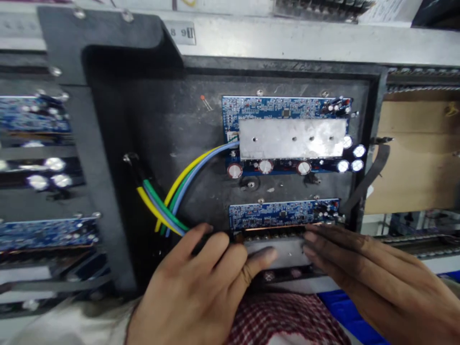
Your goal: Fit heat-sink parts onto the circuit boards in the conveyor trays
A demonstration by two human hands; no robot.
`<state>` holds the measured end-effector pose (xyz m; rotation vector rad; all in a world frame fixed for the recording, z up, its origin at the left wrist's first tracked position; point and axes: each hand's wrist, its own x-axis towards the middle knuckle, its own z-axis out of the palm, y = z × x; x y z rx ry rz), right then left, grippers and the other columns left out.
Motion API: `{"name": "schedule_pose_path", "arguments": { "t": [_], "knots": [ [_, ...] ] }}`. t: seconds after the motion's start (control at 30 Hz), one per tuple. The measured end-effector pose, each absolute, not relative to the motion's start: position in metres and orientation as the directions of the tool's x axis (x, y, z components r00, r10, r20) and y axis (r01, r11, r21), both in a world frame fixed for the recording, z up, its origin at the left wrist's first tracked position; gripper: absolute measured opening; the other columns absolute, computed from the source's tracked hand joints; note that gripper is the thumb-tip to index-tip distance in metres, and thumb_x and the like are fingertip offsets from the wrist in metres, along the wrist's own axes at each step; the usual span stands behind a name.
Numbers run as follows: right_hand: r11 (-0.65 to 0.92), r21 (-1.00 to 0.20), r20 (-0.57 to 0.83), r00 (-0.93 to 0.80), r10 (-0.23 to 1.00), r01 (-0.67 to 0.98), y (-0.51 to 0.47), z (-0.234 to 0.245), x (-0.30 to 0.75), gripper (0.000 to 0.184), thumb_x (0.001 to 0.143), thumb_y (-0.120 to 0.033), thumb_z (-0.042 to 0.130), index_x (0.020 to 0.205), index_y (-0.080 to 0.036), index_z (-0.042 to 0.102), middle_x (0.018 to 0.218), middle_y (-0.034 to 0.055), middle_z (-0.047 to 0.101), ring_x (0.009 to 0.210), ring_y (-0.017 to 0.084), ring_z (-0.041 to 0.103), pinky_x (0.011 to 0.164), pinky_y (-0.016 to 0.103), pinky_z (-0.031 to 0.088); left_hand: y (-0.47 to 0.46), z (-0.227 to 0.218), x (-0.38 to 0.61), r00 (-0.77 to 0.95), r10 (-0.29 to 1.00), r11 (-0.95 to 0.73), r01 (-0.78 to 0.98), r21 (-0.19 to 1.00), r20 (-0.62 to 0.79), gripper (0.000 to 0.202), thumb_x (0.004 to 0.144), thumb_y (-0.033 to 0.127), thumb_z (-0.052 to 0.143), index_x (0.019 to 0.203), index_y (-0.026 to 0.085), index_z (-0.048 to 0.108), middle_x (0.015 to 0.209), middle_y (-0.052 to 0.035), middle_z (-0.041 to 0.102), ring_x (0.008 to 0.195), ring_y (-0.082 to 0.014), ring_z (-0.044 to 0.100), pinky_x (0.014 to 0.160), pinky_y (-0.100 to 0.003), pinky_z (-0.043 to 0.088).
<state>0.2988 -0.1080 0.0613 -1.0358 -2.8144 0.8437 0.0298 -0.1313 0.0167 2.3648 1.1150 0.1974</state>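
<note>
My left hand [201, 282] is bent over the left end of the lower circuit board [258, 215]. Its thumb lies on that board's grey metal plate [280, 251], and its other fingers curl down where their tips are hidden. Yellow, green and blue wires [160, 208] run under these fingers. Fingers outstretched and close together, my right hand [373, 268] rests its tips on the right end of the same plate. Farther back, the upper blue circuit board [283, 106] carries a similar metal plate [293, 139], with another set of wires [194, 167] at its left end.
Both boards sit in a black tray [172, 110] with raised walls. An orange two-legged component [203, 97] lies loose on its floor. More boards [34, 112] occupy a neighbouring tray at left. A metal rail [287, 43] crosses the back; brown cardboard [413, 158] is at right.
</note>
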Motion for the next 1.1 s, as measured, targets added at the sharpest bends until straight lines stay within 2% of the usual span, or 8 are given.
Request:
{"name": "schedule_pose_path", "arguments": {
  "t": [0.17, 0.43, 0.6, 0.77, 0.83, 0.93, 1.03, 1.1],
  "knots": [
    [0.635, -0.452, -0.119, -0.748, 0.653, 0.626, -0.123, 0.052, 0.289, 0.039, 0.086, -0.001, 0.046, 0.122, -0.003, 0.058, 0.132, 0.0121, 0.056, 0.133, 0.021, 0.041, 0.114, 0.031, 0.038, -0.125, 0.014, 0.029, 0.741, 0.671, -0.691, 0.636, 0.344, -0.02, 0.038, 0.096, 0.019, 0.033, 0.128, 0.026, 0.052, 0.072, -0.0003, 0.051, 0.071, -0.0182, 0.043, 0.064, -0.034, 0.033],
    [0.658, -0.308, 0.079, -0.671, 0.737, 0.687, -0.148, 0.035, 0.281, 0.048, 0.082, 0.004, 0.04, 0.126, -0.003, 0.055, 0.128, 0.0186, 0.057, 0.131, 0.026, 0.043, 0.108, 0.04, 0.044, -0.127, 0.024, 0.029, 0.789, 0.611, -0.786, 0.615, 0.063, -0.062, 0.047, 0.091, 0.009, 0.039, 0.133, 0.028, 0.047, 0.078, -0.0019, 0.057, 0.077, -0.0179, 0.054, 0.062, -0.031, 0.039],
    [0.614, -0.343, 0.159, -0.6, 0.784, 0.711, -0.153, 0.02, 0.278, 0.05, 0.082, 0.003, 0.036, 0.125, -0.011, 0.058, 0.129, 0.0145, 0.057, 0.127, 0.024, 0.048, 0.105, 0.043, 0.045, -0.147, 0.044, 0.052, 0.735, 0.665, -0.745, 0.666, 0.048, 0.132, 0.037, 0.096, 0.015, 0.031, 0.124, 0.01, 0.054, 0.109, -0.0127, 0.059, 0.098, -0.0211, 0.055, 0.078, -0.033, 0.047],
    [0.607, -0.401, 0.181, -0.59, 0.787, 0.686, -0.153, 0.024, 0.287, 0.039, 0.087, -0.006, 0.04, 0.117, -0.012, 0.064, 0.125, 0.0136, 0.061, 0.12, 0.021, 0.055, 0.101, 0.041, 0.047, -0.169, 0.024, 0.085, 0.669, 0.716, -0.687, 0.726, 0.032, 0.2, 0.031, 0.094, 0.02, 0.041, 0.113, 0.005, 0.059, 0.104, -0.0111, 0.064, 0.095, -0.0202, 0.056, 0.072, -0.029, 0.049],
    [0.491, -0.48, 0.218, -0.443, 0.869, 0.727, -0.15, 0.027, 0.3, 0.031, 0.09, -0.017, 0.047, 0.115, -0.016, 0.065, 0.122, 0.011, 0.063, 0.115, 0.021, 0.058, 0.098, 0.039, 0.049, -0.173, 0.016, 0.091, 0.643, 0.733, -0.661, 0.75, 0.012, 0.222, 0.032, 0.094, 0.023, 0.042, 0.115, 0.005, 0.058, 0.111, -0.013, 0.063, 0.099, -0.0212, 0.056, 0.069, -0.028, 0.049],
    [0.095, -0.69, 0.176, 0.039, 0.984, 0.718, -0.138, 0.019, 0.319, 0.032, 0.089, -0.039, 0.052, 0.107, -0.018, 0.069, 0.109, 0.0091, 0.068, 0.103, 0.021, 0.063, 0.089, 0.037, 0.051, -0.175, 0.013, 0.092, 0.662, 0.718, -0.677, 0.736, -0.004, 0.213, 0.035, 0.095, 0.027, 0.041, 0.114, 0.003, 0.058, 0.112, -0.0155, 0.062, 0.1, -0.0229, 0.055, 0.068, -0.03, 0.049],
    [-0.253, -0.9, -0.143, 0.306, 0.941, 0.356, -0.119, -0.001, 0.32, 0.044, 0.089, -0.053, 0.047, 0.093, -0.015, 0.07, 0.083, 0.0062, 0.071, 0.084, 0.019, 0.066, 0.076, 0.032, 0.052, -0.176, 0.015, 0.093, 0.664, 0.724, -0.674, 0.738, -0.011, 0.189, 0.041, 0.094, 0.033, 0.044, 0.121, 0.004, 0.053, 0.111, -0.0153, 0.06, 0.099, -0.0235, 0.055, 0.068, -0.031, 0.049],
    [-0.373, -0.925, -0.327, 0.338, 0.883, 0.078, -0.109, -0.012, 0.312, 0.04, 0.088, -0.05, 0.05, 0.088, -0.015, 0.069, 0.069, 0.0034, 0.069, 0.071, 0.018, 0.065, 0.068, 0.029, 0.051, -0.177, 0.015, 0.094, 0.663, 0.727, -0.672, 0.741, -0.018, 0.177, 0.049, 0.092, 0.036, 0.048, 0.13, 0.005, 0.046, 0.112, -0.0146, 0.059, 0.101, -0.0234, 0.054, 0.07, -0.031, 0.049]
  ]
}}
